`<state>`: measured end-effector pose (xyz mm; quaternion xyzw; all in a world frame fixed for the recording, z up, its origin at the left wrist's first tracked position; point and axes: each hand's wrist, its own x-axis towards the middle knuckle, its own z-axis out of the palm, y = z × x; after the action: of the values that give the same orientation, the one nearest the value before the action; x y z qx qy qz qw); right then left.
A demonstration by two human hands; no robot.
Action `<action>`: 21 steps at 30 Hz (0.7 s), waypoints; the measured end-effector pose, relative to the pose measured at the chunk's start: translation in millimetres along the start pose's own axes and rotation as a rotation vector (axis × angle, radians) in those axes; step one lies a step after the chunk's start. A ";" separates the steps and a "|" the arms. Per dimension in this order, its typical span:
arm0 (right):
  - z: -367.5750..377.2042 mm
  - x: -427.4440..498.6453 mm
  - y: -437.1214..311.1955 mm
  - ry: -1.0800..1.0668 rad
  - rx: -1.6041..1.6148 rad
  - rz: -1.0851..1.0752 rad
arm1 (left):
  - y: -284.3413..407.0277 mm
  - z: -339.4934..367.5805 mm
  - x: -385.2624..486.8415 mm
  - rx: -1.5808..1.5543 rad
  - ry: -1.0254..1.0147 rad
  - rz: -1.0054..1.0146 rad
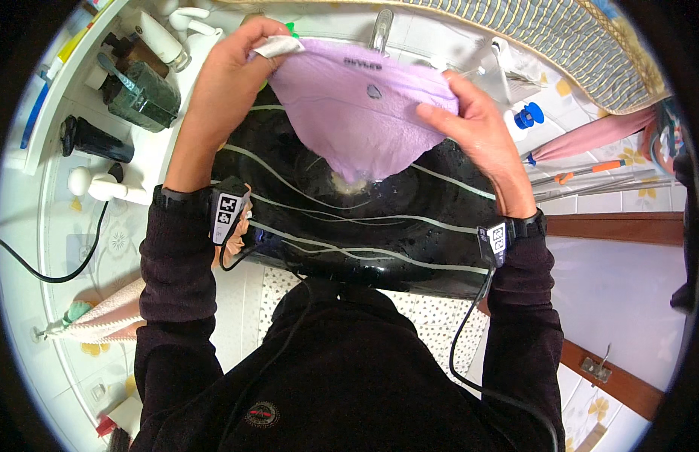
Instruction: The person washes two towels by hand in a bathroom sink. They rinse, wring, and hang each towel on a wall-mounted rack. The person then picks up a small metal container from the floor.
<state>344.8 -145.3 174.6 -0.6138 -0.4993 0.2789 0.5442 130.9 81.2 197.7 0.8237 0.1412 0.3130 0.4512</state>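
A lilac cloth (pixel 355 113) hangs spread between my two hands over a black sink basin (pixel 428 226) with pale wavy lines. My left hand (pixel 242 73) grips its upper left corner, where a white tag (pixel 279 46) sticks out. At the upper right edge my right hand (pixel 468 118) pinches the cloth between thumb and fingers. The cloth's lower part narrows and droops towards the middle of the basin. It bears dark writing and a small grey mark. Behind the cloth's top edge rises a chrome faucet (pixel 381 31).
Along the left, a white shelf (pixel 154 152) holds a dark green cup (pixel 143 99), a toothbrush (pixel 120 76), a white tube (pixel 160 39) and a black bottle (pixel 95 140). A blue suction hook (pixel 529 115) and a folded pink umbrella (pixel 598 135) are at right. Cables hang from both wrists.
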 end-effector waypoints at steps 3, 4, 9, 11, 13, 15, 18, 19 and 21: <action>-7.3 -3.7 7.6 0.064 0.060 0.033 | -6.2 -6.3 -3.4 -0.049 0.032 0.010; -7.5 -8.1 16.6 0.079 0.042 0.071 | -14.9 -6.6 -6.9 0.031 -0.005 -0.100; 35.3 -23.9 121.8 -0.067 -0.129 0.262 | -116.1 55.1 -60.1 0.339 -0.255 -0.308; 68.4 -38.2 174.0 -0.167 -0.341 0.414 | -169.0 101.8 -94.6 0.387 -0.329 -0.370; 100.9 -51.5 217.4 -0.215 -0.600 0.352 | -213.0 145.0 -126.3 0.352 -0.369 -0.358; 122.5 -54.0 248.4 -0.324 -0.706 0.497 | -242.5 173.2 -150.9 0.430 -0.436 -0.378; 131.8 -59.8 261.9 -0.357 -0.781 0.441 | -258.3 184.9 -167.1 0.481 -0.438 -0.438; 129.0 -59.1 259.0 -0.347 -0.786 0.418 | -256.3 180.6 -166.1 0.479 -0.410 -0.400; 120.0 -55.4 244.2 -0.283 -0.695 0.386 | -243.6 166.6 -155.2 0.461 -0.363 -0.346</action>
<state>295.0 -127.1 -98.0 -0.7987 -0.5094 0.2722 0.1687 131.5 26.8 -131.2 0.9102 0.2633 0.0398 0.3173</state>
